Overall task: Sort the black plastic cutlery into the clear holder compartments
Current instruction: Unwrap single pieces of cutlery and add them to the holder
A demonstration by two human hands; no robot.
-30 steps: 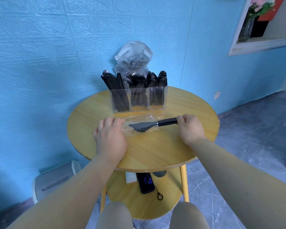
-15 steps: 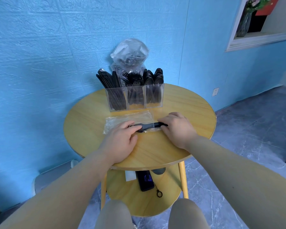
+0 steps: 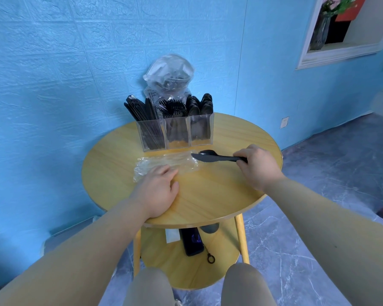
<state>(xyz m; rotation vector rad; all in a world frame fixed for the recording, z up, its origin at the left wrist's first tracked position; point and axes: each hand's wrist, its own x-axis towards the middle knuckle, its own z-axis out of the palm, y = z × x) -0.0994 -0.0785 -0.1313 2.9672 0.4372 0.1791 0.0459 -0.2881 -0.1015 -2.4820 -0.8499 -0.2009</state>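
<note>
A black phone (image 3: 192, 241) and white card (image 3: 172, 235) lie on the lower shelf (image 3: 221, 268) — a framed picture (image 3: 343, 29) hangs right.

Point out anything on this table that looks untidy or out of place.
An empty clear wrapper lies crumpled on the round table in front of the holder, under the left hand. The right hand holds unsorted cutlery. Nothing looks spilled or broken.

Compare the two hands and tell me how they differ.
The left hand lies flat, fingers out, pressing the clear wrapper onto the table; the right hand is curled, pinching the handles of black cutlery. The left hand sits nearer the table's front edge; the right is out toward the right rim. The left holds nothing; the right holds a knife and a spoon together. Both are bare and over the tabletop.
</note>
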